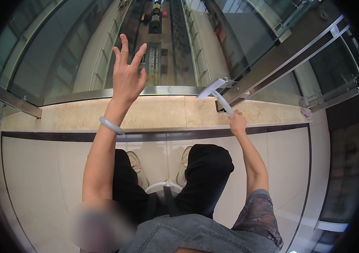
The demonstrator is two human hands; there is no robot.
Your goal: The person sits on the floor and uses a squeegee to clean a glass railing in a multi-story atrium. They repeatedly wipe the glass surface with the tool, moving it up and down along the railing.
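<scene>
My left hand [127,80] is raised in front of the glass panel with its fingers spread, holding nothing. Whether the fingertips touch the glass, I cannot tell. A pale bangle [112,126] circles that wrist. To the right, my right hand [238,123] is closed round the lower end of a squeegee [224,103] with a curved whitish handle. The squeegee's flat head [211,88] is tilted beside the metal post, close to the glass's lower edge.
A metal rail [162,90] runs along the glass foot above a beige stone ledge [154,110]. A thick metal post [280,59] slants up at right. The crumpled cloth [306,112] lies at the ledge's right end. Between my legs shows a white rounded object [157,186].
</scene>
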